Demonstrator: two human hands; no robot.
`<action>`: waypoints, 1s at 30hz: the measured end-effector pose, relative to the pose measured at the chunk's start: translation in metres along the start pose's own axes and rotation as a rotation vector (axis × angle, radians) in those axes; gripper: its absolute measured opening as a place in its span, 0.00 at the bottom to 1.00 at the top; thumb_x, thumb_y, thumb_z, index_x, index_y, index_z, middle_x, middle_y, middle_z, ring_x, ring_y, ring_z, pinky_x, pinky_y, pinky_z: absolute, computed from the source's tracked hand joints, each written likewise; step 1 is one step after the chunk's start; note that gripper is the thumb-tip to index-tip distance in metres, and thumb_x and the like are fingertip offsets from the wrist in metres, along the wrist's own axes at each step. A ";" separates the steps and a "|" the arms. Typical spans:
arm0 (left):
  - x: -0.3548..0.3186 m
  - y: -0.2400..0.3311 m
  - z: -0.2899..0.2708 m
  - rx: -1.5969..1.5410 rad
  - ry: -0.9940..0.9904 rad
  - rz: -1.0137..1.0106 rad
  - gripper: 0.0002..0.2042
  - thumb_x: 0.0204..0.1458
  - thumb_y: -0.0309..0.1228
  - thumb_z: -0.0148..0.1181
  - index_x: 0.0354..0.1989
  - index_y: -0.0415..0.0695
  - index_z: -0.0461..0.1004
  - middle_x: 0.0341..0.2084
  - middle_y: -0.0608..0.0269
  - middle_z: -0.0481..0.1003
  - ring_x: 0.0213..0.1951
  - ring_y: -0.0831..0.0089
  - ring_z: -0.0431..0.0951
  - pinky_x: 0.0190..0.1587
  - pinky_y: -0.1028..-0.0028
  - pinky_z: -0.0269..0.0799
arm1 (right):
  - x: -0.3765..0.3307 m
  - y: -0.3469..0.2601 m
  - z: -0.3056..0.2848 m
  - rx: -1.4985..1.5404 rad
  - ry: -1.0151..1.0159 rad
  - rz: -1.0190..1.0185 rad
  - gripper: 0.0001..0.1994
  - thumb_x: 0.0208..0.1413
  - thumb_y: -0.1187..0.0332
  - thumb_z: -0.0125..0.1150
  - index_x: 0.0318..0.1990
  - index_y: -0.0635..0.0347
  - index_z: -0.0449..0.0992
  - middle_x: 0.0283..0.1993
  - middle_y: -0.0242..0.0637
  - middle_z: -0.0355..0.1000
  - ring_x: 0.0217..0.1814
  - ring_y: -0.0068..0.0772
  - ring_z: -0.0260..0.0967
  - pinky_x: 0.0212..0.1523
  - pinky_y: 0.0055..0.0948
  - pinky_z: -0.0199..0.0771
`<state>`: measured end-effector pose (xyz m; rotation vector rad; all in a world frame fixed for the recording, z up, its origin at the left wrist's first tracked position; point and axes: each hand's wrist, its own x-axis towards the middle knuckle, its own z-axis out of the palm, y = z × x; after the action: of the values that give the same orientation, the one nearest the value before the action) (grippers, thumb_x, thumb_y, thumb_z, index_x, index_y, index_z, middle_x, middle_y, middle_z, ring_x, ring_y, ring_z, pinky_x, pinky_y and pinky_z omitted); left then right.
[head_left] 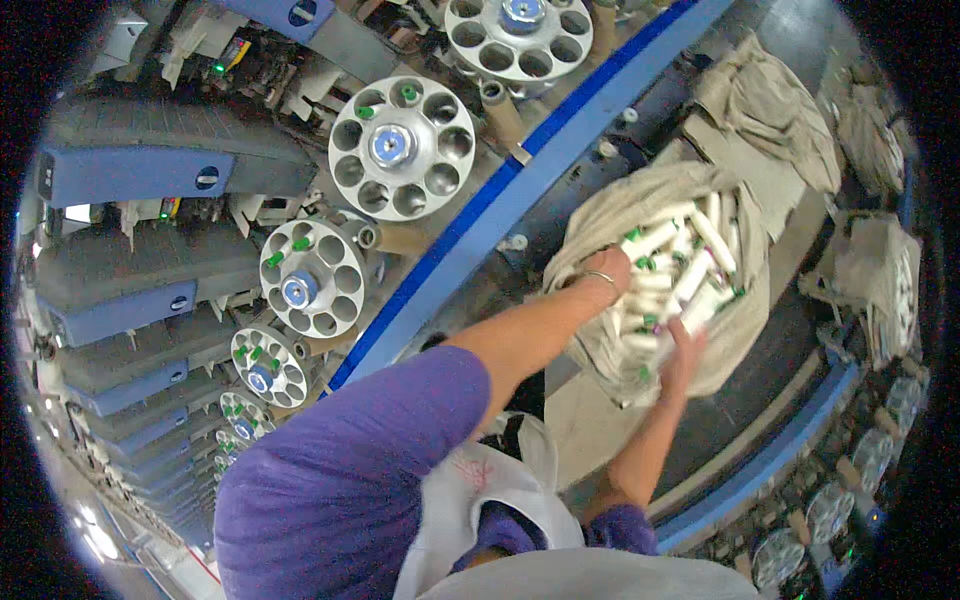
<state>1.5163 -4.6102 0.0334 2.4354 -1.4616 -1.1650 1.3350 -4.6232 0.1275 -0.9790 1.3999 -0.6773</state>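
Note:
A beige cloth sack (610,215) stands open on the floor, filled with several white yarn bobbins (690,260) with green and purple tips. My left hand (605,272), with a thin bangle at the wrist, reaches into the sack's near-left edge among the bobbins; its fingers are hidden. My right hand (685,352) presses on the bobbins at the sack's lower side, fingers curled round one or two. I wear a purple shirt and a white apron.
A row of round grey bobbin magazines (402,147) with holes, some holding green-tipped tubes, lines the machine at left. A blue rail (520,180) runs diagonally beside it. More cloth sacks (770,110) lie at upper right, and another machine row (830,510) runs at lower right.

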 end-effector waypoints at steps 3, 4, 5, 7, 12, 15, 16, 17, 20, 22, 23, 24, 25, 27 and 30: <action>0.009 0.003 0.002 -0.117 0.028 -0.135 0.17 0.47 0.36 0.55 0.40 0.36 0.72 0.36 0.41 0.75 0.40 0.50 0.77 0.42 0.57 0.73 | -0.058 -0.036 -0.062 0.964 -0.628 -0.083 0.26 0.47 0.67 0.59 0.53 0.62 0.59 0.34 0.40 0.70 0.23 0.26 0.68 0.26 0.25 0.67; 0.000 0.001 -0.004 -0.199 0.018 -0.155 0.19 0.46 0.38 0.55 0.42 0.36 0.71 0.37 0.41 0.75 0.40 0.50 0.77 0.42 0.56 0.72 | -0.073 -0.041 -0.074 1.115 -0.720 -0.150 0.23 0.49 0.66 0.60 0.50 0.61 0.57 0.27 0.42 0.70 0.13 0.27 0.66 0.17 0.25 0.68; -0.010 0.001 -0.009 -0.258 0.039 -0.168 0.22 0.44 0.40 0.57 0.45 0.39 0.68 0.36 0.43 0.75 0.40 0.50 0.76 0.43 0.55 0.71 | -0.081 -0.047 -0.084 1.104 -1.027 -0.188 0.20 0.51 0.66 0.60 0.46 0.61 0.58 0.23 0.42 0.69 0.08 0.27 0.63 0.11 0.26 0.70; -0.042 -0.004 -0.022 -0.336 0.107 -0.017 0.20 0.43 0.39 0.56 0.43 0.40 0.69 0.34 0.46 0.76 0.39 0.51 0.76 0.43 0.56 0.70 | -0.094 -0.049 -0.079 1.247 -1.144 -0.218 0.19 0.51 0.68 0.60 0.45 0.62 0.59 0.27 0.42 0.67 0.13 0.27 0.66 0.13 0.27 0.74; -0.168 -0.031 -0.075 -0.982 0.249 0.498 0.15 0.38 0.26 0.56 0.38 0.50 0.76 0.29 0.58 0.71 0.32 0.61 0.71 0.36 0.66 0.69 | -0.106 -0.043 0.015 1.648 -0.597 0.685 0.14 0.54 0.64 0.54 0.40 0.61 0.60 0.29 0.30 0.60 0.26 0.19 0.59 0.22 0.21 0.68; -0.235 -0.051 -0.116 -0.458 0.138 0.832 0.29 0.34 0.26 0.59 0.50 0.66 0.73 0.31 0.62 0.65 0.36 0.63 0.67 0.33 0.66 0.69 | -0.126 -0.031 0.084 0.848 -0.127 0.660 0.12 0.55 0.60 0.54 0.37 0.61 0.68 0.28 0.30 0.67 0.29 0.21 0.67 0.28 0.21 0.73; -0.247 -0.050 -0.127 -0.412 0.274 0.851 0.29 0.32 0.27 0.61 0.50 0.63 0.72 0.32 0.61 0.65 0.36 0.62 0.67 0.32 0.67 0.70 | -0.137 -0.028 0.100 0.779 -0.136 0.671 0.13 0.55 0.60 0.55 0.39 0.61 0.71 0.29 0.32 0.71 0.31 0.22 0.69 0.31 0.22 0.74; -0.253 -0.056 -0.139 -0.339 0.302 0.870 0.27 0.32 0.29 0.62 0.49 0.59 0.72 0.33 0.61 0.66 0.38 0.61 0.67 0.34 0.66 0.71 | -0.146 -0.027 0.111 0.550 -0.257 0.435 0.16 0.57 0.57 0.52 0.43 0.60 0.70 0.35 0.35 0.71 0.38 0.27 0.69 0.39 0.28 0.72; -0.261 -0.089 -0.179 -0.233 0.401 0.816 0.15 0.38 0.31 0.60 0.38 0.45 0.70 0.36 0.60 0.69 0.39 0.62 0.69 0.35 0.67 0.71 | -0.138 -0.029 0.153 1.023 -0.604 0.889 0.17 0.59 0.57 0.48 0.48 0.61 0.69 0.48 0.42 0.69 0.51 0.35 0.67 0.52 0.37 0.68; -0.264 -0.105 -0.200 -0.485 0.804 0.665 0.12 0.42 0.30 0.59 0.37 0.43 0.71 0.32 0.61 0.71 0.35 0.63 0.72 0.36 0.67 0.71 | -0.120 -0.028 0.180 1.068 -0.502 1.035 0.12 0.61 0.62 0.46 0.40 0.61 0.69 0.39 0.41 0.70 0.45 0.37 0.68 0.47 0.33 0.72; -0.267 -0.121 -0.215 -0.661 0.854 0.499 0.11 0.44 0.30 0.57 0.37 0.43 0.71 0.30 0.61 0.72 0.34 0.63 0.74 0.36 0.68 0.71 | -0.107 -0.029 0.195 1.164 -0.372 1.059 0.10 0.61 0.64 0.44 0.38 0.61 0.69 0.34 0.39 0.68 0.38 0.34 0.67 0.41 0.30 0.72; -0.274 -0.140 -0.228 -0.824 0.856 0.323 0.09 0.46 0.30 0.56 0.37 0.43 0.72 0.29 0.61 0.73 0.32 0.64 0.75 0.37 0.69 0.71 | -0.093 -0.032 0.200 1.306 -0.293 1.132 0.09 0.62 0.67 0.43 0.35 0.61 0.68 0.30 0.36 0.66 0.31 0.30 0.66 0.36 0.27 0.72; -0.275 -0.154 -0.240 -1.255 0.896 0.053 0.09 0.50 0.31 0.52 0.38 0.43 0.72 0.32 0.59 0.75 0.34 0.68 0.76 0.37 0.71 0.71 | -0.077 -0.041 0.199 1.384 -0.560 0.998 0.08 0.62 0.69 0.42 0.33 0.61 0.67 0.28 0.34 0.65 0.25 0.26 0.62 0.32 0.25 0.69; -0.278 -0.208 -0.270 -1.609 0.793 0.005 0.13 0.55 0.36 0.50 0.41 0.39 0.71 0.38 0.53 0.75 0.40 0.63 0.77 0.41 0.65 0.74 | -0.057 -0.065 0.181 1.126 -0.784 0.703 0.10 0.62 0.69 0.44 0.31 0.64 0.68 0.22 0.30 0.58 0.15 0.17 0.49 0.21 0.19 0.61; -0.265 -0.258 -0.289 -1.851 0.785 0.025 0.16 0.55 0.38 0.51 0.41 0.35 0.70 0.38 0.48 0.74 0.42 0.54 0.76 0.44 0.57 0.75 | -0.064 -0.121 0.132 -0.475 -0.588 0.021 0.15 0.58 0.58 0.53 0.35 0.63 0.74 0.25 0.33 0.70 0.24 0.21 0.66 0.29 0.23 0.69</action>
<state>1.8184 -4.3501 0.2812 1.1107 0.0926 -0.6689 1.4775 -4.6037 0.2517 -1.3947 1.0498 -0.0087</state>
